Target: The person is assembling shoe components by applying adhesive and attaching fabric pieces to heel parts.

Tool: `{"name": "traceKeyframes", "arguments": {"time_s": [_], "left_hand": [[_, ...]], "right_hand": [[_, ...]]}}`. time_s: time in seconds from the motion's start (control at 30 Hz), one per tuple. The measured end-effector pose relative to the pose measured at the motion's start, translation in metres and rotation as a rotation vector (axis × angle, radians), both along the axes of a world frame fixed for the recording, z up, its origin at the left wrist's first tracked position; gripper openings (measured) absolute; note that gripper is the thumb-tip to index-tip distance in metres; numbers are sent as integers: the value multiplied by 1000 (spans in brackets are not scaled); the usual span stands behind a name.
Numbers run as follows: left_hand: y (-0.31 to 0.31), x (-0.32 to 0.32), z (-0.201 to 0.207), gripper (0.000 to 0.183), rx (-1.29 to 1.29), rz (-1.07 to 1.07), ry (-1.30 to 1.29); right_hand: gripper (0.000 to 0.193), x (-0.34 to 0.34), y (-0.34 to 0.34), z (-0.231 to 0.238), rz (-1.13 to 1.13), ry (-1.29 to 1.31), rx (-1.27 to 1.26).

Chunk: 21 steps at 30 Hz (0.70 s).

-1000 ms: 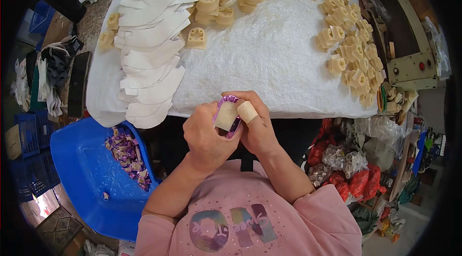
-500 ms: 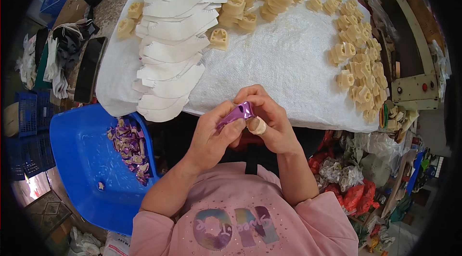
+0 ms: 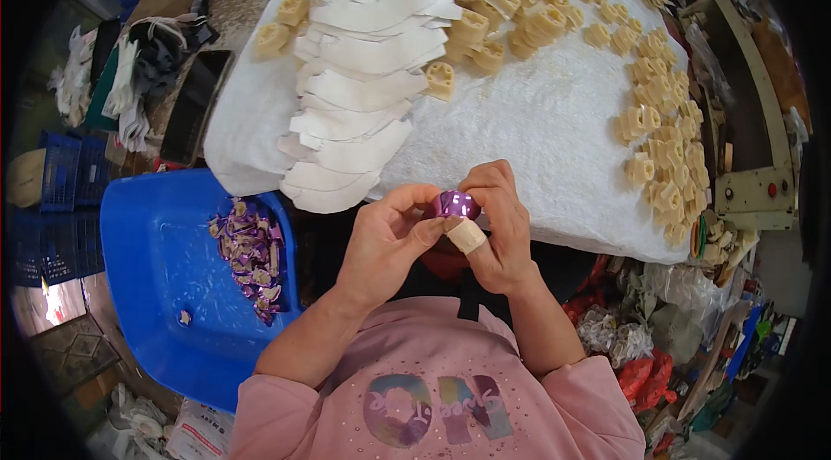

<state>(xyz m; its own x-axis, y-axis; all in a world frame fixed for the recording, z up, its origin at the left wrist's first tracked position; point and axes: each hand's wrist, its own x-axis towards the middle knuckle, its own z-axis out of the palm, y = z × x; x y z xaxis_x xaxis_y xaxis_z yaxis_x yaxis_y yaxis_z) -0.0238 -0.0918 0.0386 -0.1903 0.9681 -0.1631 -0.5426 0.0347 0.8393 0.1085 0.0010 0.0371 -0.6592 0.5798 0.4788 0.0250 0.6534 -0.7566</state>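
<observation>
A shiny purple piece (image 3: pixel 454 204), curved round like a wrapped band, sits between my two hands just off the table's near edge. My left hand (image 3: pixel 372 248) pinches its left side between thumb and fingers. On the other side my right hand (image 3: pixel 500 231) grips it, its thumb covered with a beige wrapping (image 3: pixel 466 236). My fingers hide whatever lies inside the purple piece. Beyond my hands, a long overlapping row of white curved strips (image 3: pixel 359 90) lies on the white woven cover (image 3: pixel 519 140). Beige hollow blocks (image 3: pixel 541 27) are heaped behind and to the right of it.
At my left stands a blue tub (image 3: pixel 164 321) with a pile of purple-and-beige pieces (image 3: pixel 247 257) in it. A dark phone (image 3: pixel 195 105) lies by the table's left side. A metal frame (image 3: pixel 757 192) and plastic bags (image 3: pixel 640 378) crowd the right.
The purple piece has turned from a slanting, elongated shape to a rounded one between my fingers. My hands stay together on it. The whole view has shifted a little.
</observation>
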Motion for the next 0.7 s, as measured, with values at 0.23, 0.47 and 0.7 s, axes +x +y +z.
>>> {"name": "traceKeyframes", "arguments": {"time_s": [0.23,0.47,0.7], "left_hand": [[-40,-37,-11,23,63,350,278],[-122,-113,-59,31,-522,754,956],[-109,-103,-48,41,-467,727,1465]], "right_hand": [[30,-27,10,9,155,-121,114],[33,-52,28,-8,-31,-265,309],[27,-65,28,-17,-227,-329,249]]}}
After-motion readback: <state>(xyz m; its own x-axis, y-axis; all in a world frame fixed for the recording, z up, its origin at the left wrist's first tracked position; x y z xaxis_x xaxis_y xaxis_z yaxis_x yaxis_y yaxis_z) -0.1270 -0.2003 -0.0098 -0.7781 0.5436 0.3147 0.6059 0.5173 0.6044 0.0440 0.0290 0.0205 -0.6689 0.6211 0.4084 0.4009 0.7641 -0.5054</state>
